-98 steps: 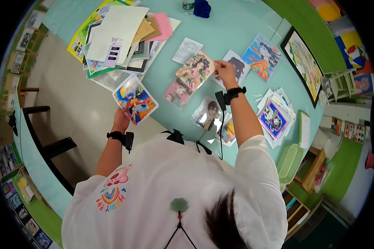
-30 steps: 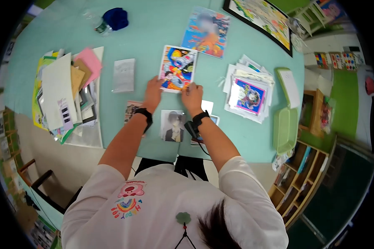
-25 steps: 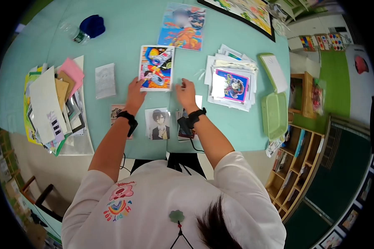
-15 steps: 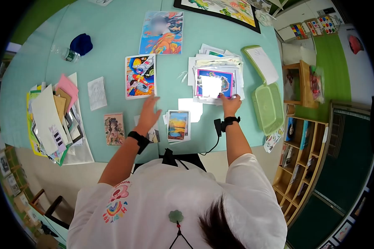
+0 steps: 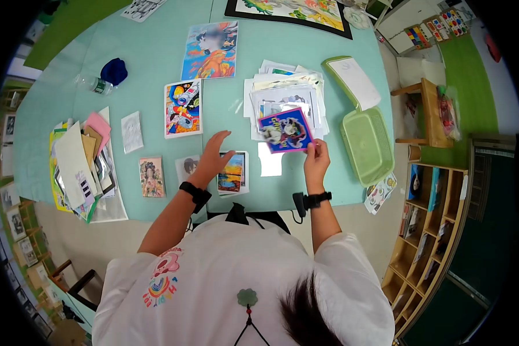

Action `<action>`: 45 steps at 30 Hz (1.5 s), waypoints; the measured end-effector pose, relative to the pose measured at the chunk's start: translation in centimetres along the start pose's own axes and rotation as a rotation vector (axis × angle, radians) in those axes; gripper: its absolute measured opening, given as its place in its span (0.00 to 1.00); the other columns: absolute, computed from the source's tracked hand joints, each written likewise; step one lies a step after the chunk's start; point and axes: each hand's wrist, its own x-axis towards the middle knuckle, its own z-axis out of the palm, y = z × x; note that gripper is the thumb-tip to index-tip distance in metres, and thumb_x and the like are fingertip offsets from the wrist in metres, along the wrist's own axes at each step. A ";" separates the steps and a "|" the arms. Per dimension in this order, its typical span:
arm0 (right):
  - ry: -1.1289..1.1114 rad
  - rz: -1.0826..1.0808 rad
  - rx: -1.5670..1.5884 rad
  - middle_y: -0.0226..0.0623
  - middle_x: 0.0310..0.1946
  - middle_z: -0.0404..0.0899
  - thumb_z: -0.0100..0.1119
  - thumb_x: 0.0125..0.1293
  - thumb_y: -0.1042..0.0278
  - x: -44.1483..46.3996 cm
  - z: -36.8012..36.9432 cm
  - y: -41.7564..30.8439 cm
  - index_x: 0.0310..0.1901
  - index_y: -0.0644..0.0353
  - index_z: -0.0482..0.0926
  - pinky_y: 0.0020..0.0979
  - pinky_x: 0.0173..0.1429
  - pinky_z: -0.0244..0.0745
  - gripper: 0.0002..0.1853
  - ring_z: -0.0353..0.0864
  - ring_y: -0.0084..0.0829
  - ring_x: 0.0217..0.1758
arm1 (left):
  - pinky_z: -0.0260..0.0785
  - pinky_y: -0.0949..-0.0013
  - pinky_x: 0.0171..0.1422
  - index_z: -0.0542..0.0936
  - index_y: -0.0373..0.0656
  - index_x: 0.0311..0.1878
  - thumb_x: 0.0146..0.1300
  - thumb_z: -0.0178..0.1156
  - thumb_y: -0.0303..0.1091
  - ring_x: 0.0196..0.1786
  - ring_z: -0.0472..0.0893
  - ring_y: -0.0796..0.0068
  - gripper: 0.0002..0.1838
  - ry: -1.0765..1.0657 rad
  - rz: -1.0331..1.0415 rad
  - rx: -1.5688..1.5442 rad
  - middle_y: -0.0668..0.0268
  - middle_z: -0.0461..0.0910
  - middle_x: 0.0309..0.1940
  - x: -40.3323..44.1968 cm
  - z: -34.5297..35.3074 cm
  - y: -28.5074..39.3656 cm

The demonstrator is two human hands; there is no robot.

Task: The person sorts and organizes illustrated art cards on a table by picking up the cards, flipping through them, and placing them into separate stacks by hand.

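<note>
My right hand (image 5: 316, 161) pinches the lower right corner of a blue picture card (image 5: 285, 130) with a pink border, tilted above the paper pile. Under and behind the card lies an untidy pile of papers and drawings (image 5: 288, 86). My left hand (image 5: 211, 161) hovers with fingers apart, holding nothing, over the near part of the table. Close to it lie a small stack topped by a sunset picture (image 5: 229, 176) and a pale portrait card (image 5: 187, 166), partly hidden by the hand. Farther off is a colourful astronaut picture (image 5: 183, 109).
A green plastic basket (image 5: 368, 147) stands at the right with its lid (image 5: 352, 81) beyond. On the left are a heap of papers and folders (image 5: 78, 167), a portrait booklet (image 5: 151, 177), a pencil sketch (image 5: 132, 132), a bottle (image 5: 95, 85) and a dark blue cloth item (image 5: 114, 71).
My right hand has lifted the blue card off the pile and tilted it toward me. My left hand has moved slightly right, away from the astronaut picture. The view has shifted slightly.
</note>
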 end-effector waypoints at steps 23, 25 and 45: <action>-0.277 0.560 0.240 0.34 0.25 0.76 0.61 0.57 0.75 6.1 1.8 8.3 0.30 0.64 0.75 0.24 0.24 0.67 0.04 0.74 0.24 0.23 | 0.71 0.71 0.53 0.57 0.41 0.67 0.60 0.57 0.22 0.50 0.76 0.73 0.32 0.353 -0.508 -0.565 0.60 0.73 0.53 -10.7 2.8 -5.6; -0.358 0.616 0.372 0.36 0.26 0.77 0.55 0.62 0.73 4.4 0.7 7.6 0.33 0.66 0.76 0.24 0.28 0.70 0.05 0.75 0.25 0.26 | 0.71 0.72 0.53 0.56 0.43 0.68 0.59 0.57 0.22 0.51 0.75 0.72 0.34 0.420 -0.429 -0.575 0.59 0.71 0.55 -11.2 2.8 -5.0; -0.396 0.177 -0.508 0.45 0.35 0.79 0.73 0.46 0.63 -2.4 4.3 8.0 0.42 0.70 0.71 0.31 0.40 0.75 0.27 0.80 0.34 0.35 | 0.71 0.75 0.49 0.77 0.42 0.53 0.63 0.55 0.23 0.44 0.76 0.79 0.15 0.236 -0.503 -0.467 0.66 0.77 0.47 -14.2 3.3 -4.6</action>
